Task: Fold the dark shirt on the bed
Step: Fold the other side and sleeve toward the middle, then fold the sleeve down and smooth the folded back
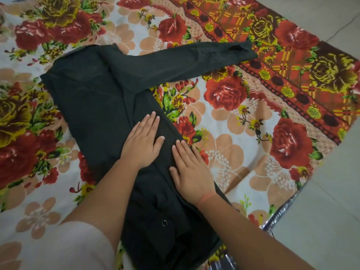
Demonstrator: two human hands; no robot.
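The dark shirt (pixel 93 94) lies spread on the bed, its body running from the upper left down toward me. One long sleeve (pixel 185 61) stretches out to the upper right, its cuff near the sheet's patterned border. My left hand (pixel 144 141) lies flat on the shirt's middle, fingers straight and pointing away from me. My right hand (pixel 191 170) presses flat on the shirt's right edge just beside it, fingers straight. A small round button (pixel 164 223) shows on the fabric near my forearms. The shirt's other sleeve is not visible.
The floral bedsheet (pixel 243 133) covers the bed, with a red and yellow border (pixel 282 55) at the upper right. The bed's edge and pale tiled floor (pixel 331 211) lie to the right. A shiny wrapped mattress corner (pixel 280 213) shows at the lower right.
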